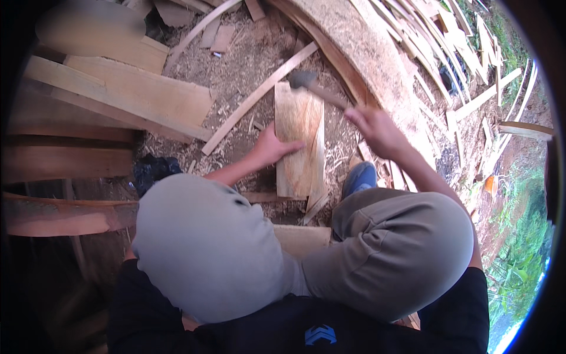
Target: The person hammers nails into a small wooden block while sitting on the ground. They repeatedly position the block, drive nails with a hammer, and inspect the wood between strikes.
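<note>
A thick pale wooden block [299, 168] stands in front of my knees, its broad face toward me. My left hand [272, 146] grips its left edge, with the thumb laid across the face. My right hand [377, 133] is closed round the wooden handle of a hammer [321, 92]. The hammer's dark head is over the block's far end, smeared by motion, so its exact shape and whether it touches the wood cannot be told.
A long thin strip [259, 97] lies slanted beyond my left hand. Wide planks [135, 94] are stacked at the left. A large curved wooden piece [365, 53] arcs past my right arm. Shavings cover the ground, and many offcuts [424, 41] lie far right. My blue shoe [359, 179] is beside the block.
</note>
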Motion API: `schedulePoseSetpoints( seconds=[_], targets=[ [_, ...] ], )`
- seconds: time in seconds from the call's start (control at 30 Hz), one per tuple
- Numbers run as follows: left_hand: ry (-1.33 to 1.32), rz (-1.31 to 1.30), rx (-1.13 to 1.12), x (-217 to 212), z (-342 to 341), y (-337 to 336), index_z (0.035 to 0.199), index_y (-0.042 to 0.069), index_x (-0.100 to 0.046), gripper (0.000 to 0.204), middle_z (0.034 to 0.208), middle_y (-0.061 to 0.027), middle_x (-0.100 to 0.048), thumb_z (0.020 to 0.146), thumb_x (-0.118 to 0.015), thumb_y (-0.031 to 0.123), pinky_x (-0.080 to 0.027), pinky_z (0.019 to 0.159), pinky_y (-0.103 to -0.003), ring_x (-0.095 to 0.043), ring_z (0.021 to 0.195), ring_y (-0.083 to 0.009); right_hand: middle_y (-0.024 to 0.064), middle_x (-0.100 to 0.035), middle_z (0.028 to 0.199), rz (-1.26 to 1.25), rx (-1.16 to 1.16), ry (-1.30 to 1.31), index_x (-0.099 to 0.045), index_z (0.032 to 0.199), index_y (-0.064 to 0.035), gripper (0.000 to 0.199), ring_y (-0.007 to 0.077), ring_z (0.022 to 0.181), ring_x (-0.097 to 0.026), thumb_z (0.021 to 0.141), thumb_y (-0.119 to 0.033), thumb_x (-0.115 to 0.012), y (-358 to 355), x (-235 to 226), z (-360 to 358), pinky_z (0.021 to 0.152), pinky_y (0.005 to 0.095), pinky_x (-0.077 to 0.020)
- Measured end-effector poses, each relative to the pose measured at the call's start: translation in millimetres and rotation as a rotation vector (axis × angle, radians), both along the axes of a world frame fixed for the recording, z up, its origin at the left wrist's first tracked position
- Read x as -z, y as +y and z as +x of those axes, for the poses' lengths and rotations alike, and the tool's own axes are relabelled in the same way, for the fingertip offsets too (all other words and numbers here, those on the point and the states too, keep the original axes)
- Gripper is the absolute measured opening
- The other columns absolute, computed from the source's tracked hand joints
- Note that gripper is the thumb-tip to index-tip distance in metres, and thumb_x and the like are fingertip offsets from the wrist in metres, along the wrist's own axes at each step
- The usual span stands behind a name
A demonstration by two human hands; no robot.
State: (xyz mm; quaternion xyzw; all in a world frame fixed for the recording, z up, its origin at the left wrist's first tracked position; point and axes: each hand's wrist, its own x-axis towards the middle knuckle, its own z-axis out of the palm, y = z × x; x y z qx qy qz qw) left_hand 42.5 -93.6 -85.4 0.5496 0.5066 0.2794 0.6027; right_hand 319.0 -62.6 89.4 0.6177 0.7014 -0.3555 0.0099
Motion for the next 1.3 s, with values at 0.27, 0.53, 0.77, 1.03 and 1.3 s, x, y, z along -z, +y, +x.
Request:
schedulePoseSetpoints(
  seconds=[0.27,0.53,0.77,1.03,1.3],
  targets=[
    [-0.074,-0.071,0.009,-20.8,6.4,0.1,0.137,-0.006,-0.05,0.083,0.127,-0.0177,-0.067,0.078,-0.091,0.036,-0.053,0.102,-0.039,-0.067,0.116,-0.0246,-0.0003,-0.046,0.06,0.335,0.347,0.593,-0.057,0.087,-0.0051,0.065,0.0092,0.051,-0.049,0.108,-0.061,-0.032,0.1,-13.1,8.1,0.046,0.0295,-0.0423],
    [0.09,-0.108,-0.011,-31.4,-7.4,-6.6,0.138,-0.006,-0.048,0.087,0.13,-0.0185,-0.066,0.077,-0.091,0.04,-0.053,0.102,-0.039,-0.066,0.118,-0.0254,-0.0009,-0.047,0.066,0.114,0.338,0.224,-0.058,0.08,-0.0094,0.067,0.0142,0.061,-0.048,0.105,-0.067,-0.036,14.5,-38.8,0.7,0.057,0.0365,-0.0412],
    [-0.006,-0.053,0.042,-27.8,9.9,0.6,0.137,-0.006,-0.049,0.083,0.129,-0.0179,-0.067,0.079,-0.09,0.037,-0.053,0.101,-0.039,-0.067,0.117,-0.0248,0.01,-0.056,0.066,0.232,0.279,0.308,-0.062,0.096,-0.0026,0.061,0.0216,0.065,-0.06,0.109,-0.056,-0.035,-10.8,30.8,25.9,0.065,0.0415,-0.0499],
    [0.053,-0.076,0.0,-25.0,-4.8,-4.5,0.136,-0.007,-0.049,0.08,0.128,-0.0179,-0.067,0.08,-0.089,0.035,-0.053,0.101,-0.038,-0.066,0.117,-0.0235,0.0005,-0.052,0.066,0.233,0.207,0.326,-0.062,0.088,-0.0065,0.067,0.0115,0.055,-0.048,0.105,-0.066,-0.036,8.2,-25.4,13.2,0.05,0.0309,-0.0381],
    [-0.097,-0.049,0.023,-16.2,3.7,-2.2,0.137,-0.006,-0.048,0.084,0.13,-0.0181,-0.065,0.078,-0.091,0.036,-0.052,0.102,-0.038,-0.066,0.118,-0.0242,0.0137,-0.064,0.076,0.097,0.07,0.065,-0.066,0.1,-0.0008,0.065,0.028,0.075,-0.064,0.109,-0.057,-0.035,-31.6,48.9,18.0,0.072,0.0463,-0.0513]
  ],
)
